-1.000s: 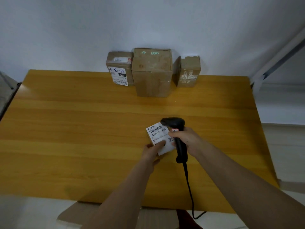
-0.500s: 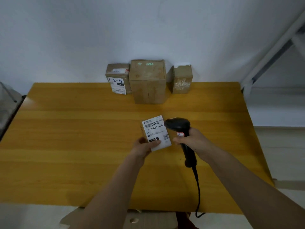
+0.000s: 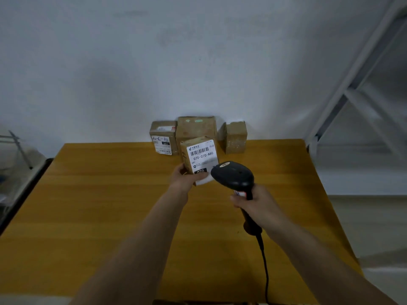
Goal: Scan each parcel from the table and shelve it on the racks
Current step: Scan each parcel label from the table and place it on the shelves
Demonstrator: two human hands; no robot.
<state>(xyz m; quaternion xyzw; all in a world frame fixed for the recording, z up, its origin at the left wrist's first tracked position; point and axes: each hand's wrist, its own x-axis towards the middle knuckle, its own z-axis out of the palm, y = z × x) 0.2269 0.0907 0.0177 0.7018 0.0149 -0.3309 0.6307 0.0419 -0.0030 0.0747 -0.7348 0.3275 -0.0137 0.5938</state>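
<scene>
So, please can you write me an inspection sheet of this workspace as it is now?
Surface: wooden table, mostly bare.
Job's things: labelled parcel held up; three parcels at the wall, left, middle, right.
Clutter: nothing seen.
Grippers: left hand grips the labelled parcel; right hand grips the scanner.
Cables: scanner cable hangs past the near edge.
Surroundings: pale wall; metal rack at right.

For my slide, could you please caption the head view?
Left hand holds a labelled parcel before the scanner gripped by the right hand.
</scene>
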